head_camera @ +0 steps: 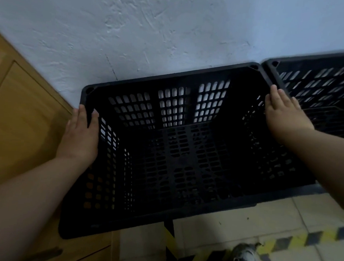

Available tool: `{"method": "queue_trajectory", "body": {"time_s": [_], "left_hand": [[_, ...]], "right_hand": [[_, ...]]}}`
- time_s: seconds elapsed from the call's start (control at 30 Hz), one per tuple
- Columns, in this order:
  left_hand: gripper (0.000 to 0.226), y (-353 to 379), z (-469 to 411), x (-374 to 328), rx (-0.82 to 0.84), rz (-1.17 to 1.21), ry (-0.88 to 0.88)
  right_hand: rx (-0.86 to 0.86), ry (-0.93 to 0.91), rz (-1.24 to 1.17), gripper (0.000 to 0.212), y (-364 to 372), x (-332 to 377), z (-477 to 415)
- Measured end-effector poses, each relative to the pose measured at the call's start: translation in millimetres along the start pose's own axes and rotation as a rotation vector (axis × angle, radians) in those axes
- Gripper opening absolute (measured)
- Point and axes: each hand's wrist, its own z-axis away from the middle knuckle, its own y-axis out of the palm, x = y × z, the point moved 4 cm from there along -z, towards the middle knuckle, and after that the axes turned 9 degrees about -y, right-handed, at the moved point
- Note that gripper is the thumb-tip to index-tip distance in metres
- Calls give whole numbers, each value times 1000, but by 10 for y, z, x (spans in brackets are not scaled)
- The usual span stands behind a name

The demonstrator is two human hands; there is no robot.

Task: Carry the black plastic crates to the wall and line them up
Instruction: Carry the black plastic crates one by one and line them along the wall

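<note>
A black slotted plastic crate (pixel 178 150) fills the middle of the view, its far side against the white wall (pixel 152 29). It is empty. My left hand (pixel 81 133) grips its left rim, thumb inside and fingers outside. My right hand (pixel 285 112) lies on the right rim with fingers stretched forward; its grip underneath is hidden. A second black crate (pixel 325 86) stands to the right, side by side with the first, also at the wall.
A wooden cabinet (pixel 23 106) stands close on the left, beside the crate. Pale floor tiles (pixel 282 220) with yellow-and-black striped tape (pixel 301 241) lie in front. A shoe (pixel 244 260) shows at the bottom edge.
</note>
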Motion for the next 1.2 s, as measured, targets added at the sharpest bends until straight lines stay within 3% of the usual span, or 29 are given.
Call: {"method": "queue_trajectory", "body": {"time_s": [0.87, 1.2], "left_hand": [[87, 50, -201, 184, 12, -23, 26], [84, 77, -246, 204, -70, -56, 63]], "right_hand": [[-51, 4, 52, 60, 67, 159, 58], [-116, -35, 69, 61, 120, 114, 53]]}}
